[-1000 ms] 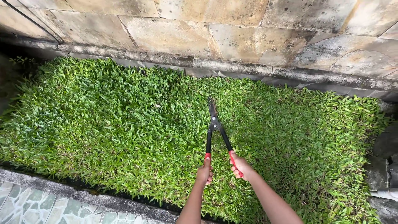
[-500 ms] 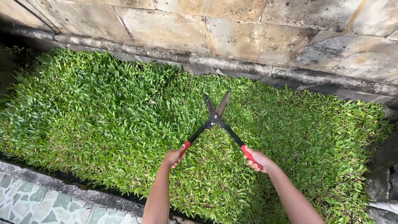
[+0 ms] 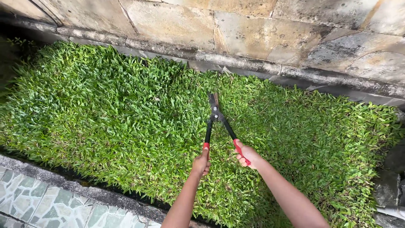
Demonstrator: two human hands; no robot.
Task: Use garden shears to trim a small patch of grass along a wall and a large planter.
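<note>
The left hand (image 3: 201,163) is clenched around the left red grip of a pair of hedge shears (image 3: 216,118), and the right hand (image 3: 246,154) is wrapped just as firmly around the right red grip, fingers curled over the top of it. The two hands sit near each other, so the black handle shafts run up from them in a narrow V and meet at the pivot. Beyond the pivot the dark blades lie closed together, pointing toward the far side and resting low in the foliage. The shears lie over the middle of a broad bed of dense, bright green grass (image 3: 105,109), slightly right of its centre, with both forearms reaching in from the near edge. A dark stone curb (image 3: 236,63) runs along the far side of the bed, and behind it rises a stained wall of large stone blocks (image 3: 261,29). Along the near left edge runs a grey concrete border (image 3: 50,177), with pale mosaic paving (image 3: 38,207) beside it in the near left corner. At the far right, dark rock (image 3: 390,177) sits beside the green.
</note>
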